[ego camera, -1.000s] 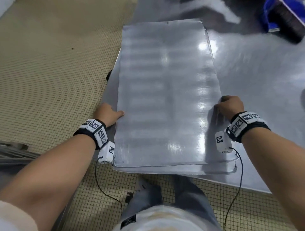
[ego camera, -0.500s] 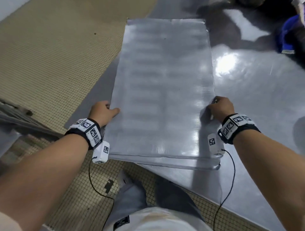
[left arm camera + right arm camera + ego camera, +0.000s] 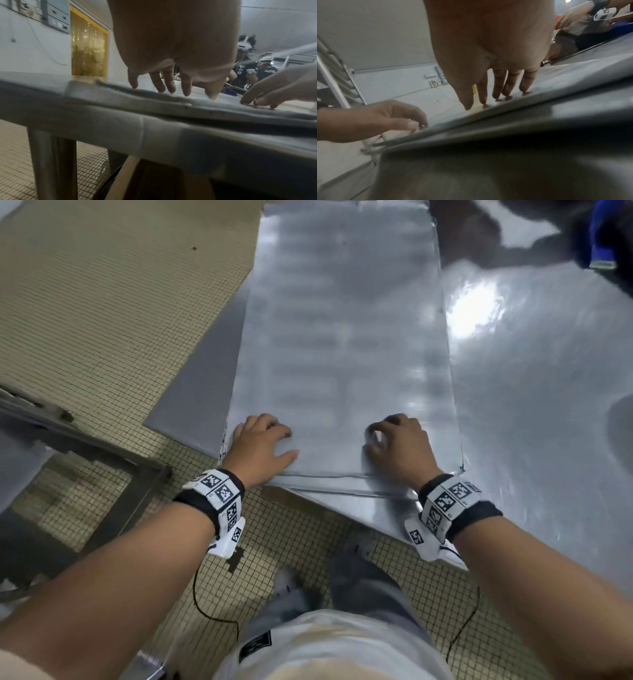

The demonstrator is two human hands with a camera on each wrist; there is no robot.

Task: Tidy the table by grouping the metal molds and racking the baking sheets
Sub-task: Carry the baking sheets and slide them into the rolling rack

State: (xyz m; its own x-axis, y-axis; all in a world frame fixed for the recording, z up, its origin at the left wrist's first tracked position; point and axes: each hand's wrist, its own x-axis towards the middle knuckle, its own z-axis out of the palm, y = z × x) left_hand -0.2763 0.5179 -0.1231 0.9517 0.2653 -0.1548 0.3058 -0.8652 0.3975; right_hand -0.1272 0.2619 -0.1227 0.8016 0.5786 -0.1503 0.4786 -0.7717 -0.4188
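Table: steel table [image 3: 534, 392] spreads beyond and to the right of both sets of fingers, its near edge under the wrists.
Baking sheets: stacked baking sheets [image 3: 346, 330] lie flat on the table (at least two edges show at the near end), running away from the fingertips.
Left hand: left hand [image 3: 260, 445] rests on the top sheet near its left corner, fingers [image 3: 186, 86] spread and fairly straight, tips touching metal, gripping nothing.
Right hand: right hand [image 3: 399, 446] sits just beside it, fingers [image 3: 498, 83] bent down, tips on the sheet, nothing held.
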